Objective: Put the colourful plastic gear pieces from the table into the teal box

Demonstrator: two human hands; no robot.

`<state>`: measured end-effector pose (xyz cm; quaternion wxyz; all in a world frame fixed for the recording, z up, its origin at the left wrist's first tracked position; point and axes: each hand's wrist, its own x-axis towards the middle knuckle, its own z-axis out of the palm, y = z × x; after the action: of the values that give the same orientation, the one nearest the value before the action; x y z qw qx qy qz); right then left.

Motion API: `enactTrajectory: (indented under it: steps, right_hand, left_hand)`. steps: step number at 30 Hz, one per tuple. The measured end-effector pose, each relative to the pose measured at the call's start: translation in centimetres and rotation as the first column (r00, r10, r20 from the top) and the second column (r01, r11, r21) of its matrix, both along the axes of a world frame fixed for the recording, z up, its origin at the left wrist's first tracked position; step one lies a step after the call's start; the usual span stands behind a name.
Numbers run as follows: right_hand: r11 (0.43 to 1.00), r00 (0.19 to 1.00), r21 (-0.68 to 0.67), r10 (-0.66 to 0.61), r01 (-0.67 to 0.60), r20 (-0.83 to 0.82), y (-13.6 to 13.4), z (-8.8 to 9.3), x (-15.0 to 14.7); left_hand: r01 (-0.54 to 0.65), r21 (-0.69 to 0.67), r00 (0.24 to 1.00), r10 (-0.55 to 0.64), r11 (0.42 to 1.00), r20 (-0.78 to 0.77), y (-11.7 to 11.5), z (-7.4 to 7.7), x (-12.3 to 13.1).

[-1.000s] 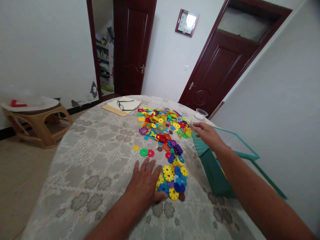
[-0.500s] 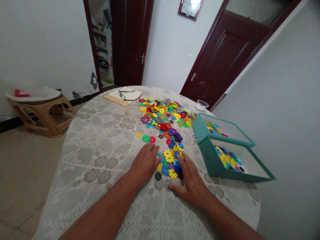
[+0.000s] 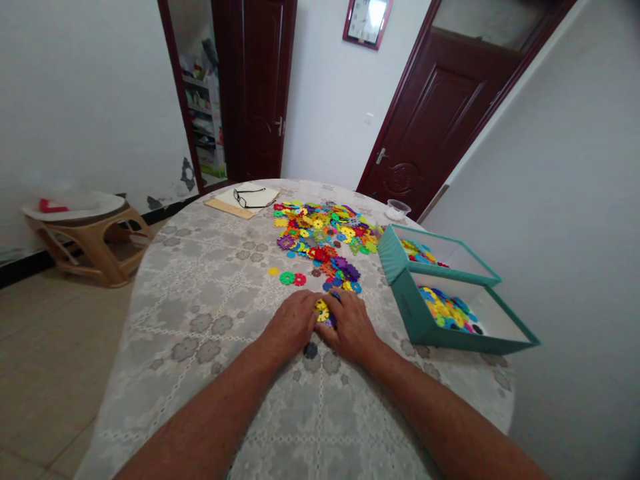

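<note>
My left hand (image 3: 295,319) and my right hand (image 3: 351,325) are cupped together around a small heap of plastic snowflake discs (image 3: 323,310). Yellow and purple pieces show between the fingers; the rest of the heap is hidden under the palms. Both hands are closed in on the discs, fingertips almost meeting. A black disc (image 3: 311,350) lies on the tablecloth just below my left hand. Above the hands, a green disc (image 3: 287,278), a red disc (image 3: 299,279) and a yellow disc (image 3: 273,271) lie apart from the large, many-coloured pile (image 3: 320,230).
To the right stands an open teal box (image 3: 415,320) with discs in both halves. A clear plastic bowl (image 3: 399,209) sits at the far edge. Eyeglasses (image 3: 240,198) rest on papers (image 3: 225,207) at the far left. A stool (image 3: 95,247) stands beyond the patterned tablecloth (image 3: 200,373).
My hands have come together, the right moving left, and the spread-out discs between them are now gathered under the fingers. The view has shifted slightly.
</note>
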<state>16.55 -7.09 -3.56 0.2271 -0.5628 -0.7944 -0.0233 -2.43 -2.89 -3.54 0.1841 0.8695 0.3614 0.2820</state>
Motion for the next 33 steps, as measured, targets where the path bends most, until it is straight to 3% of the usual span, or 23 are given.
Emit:
enactTrajectory:
  steps: [9,15,20,24,27,28,31,33]
  right_hand:
    - [0.997,0.968,0.074,0.031,-0.014,-0.248,2.0,-0.8,1.1]
    - [0.998,0.913,0.024,0.059,-0.054,-0.404,2.4,-0.9,1.7]
    - [0.998,0.813,0.020,-0.035,0.058,-0.582,2.6,-0.2,2.3]
    - [0.991,0.655,-0.067,-0.126,0.114,-0.745,2.5,0.7,3.1]
    - [0.987,0.496,-0.155,-0.156,0.043,-0.855,2.3,1.1,3.2]
    - [0.981,0.409,-0.196,-0.176,-0.008,-0.895,2.3,1.3,3.1]
    - [0.926,0.044,-0.301,-0.299,-0.226,-0.953,2.1,1.9,2.8]
    - [0.898,-0.119,-0.295,-0.349,-0.327,-0.930,1.9,2.6,2.6]
  left_hand:
    - [-0.088,0.097,0.996,0.086,0.991,0.023,0.3,-0.3,-0.2]
    - [-0.108,0.128,0.994,0.107,0.986,0.011,0.5,-0.7,-0.2]
    - [-0.164,0.100,0.986,0.166,0.981,-0.014,0.3,-0.5,-0.2]
    - [-0.255,0.054,0.966,0.257,0.965,-0.020,0.4,-0.1,-0.5]
    - [-0.319,0.026,0.947,0.319,0.948,-0.030,0.4,0.4,-0.4]
    - [-0.328,0.021,0.944,0.328,0.945,-0.036,0.4,0.6,-0.4]
    - [-0.326,0.029,0.944,0.327,0.945,-0.050,0.3,0.8,-0.1]
    - [-0.330,0.043,0.942,0.332,0.943,-0.046,0.2,0.9,0.0]
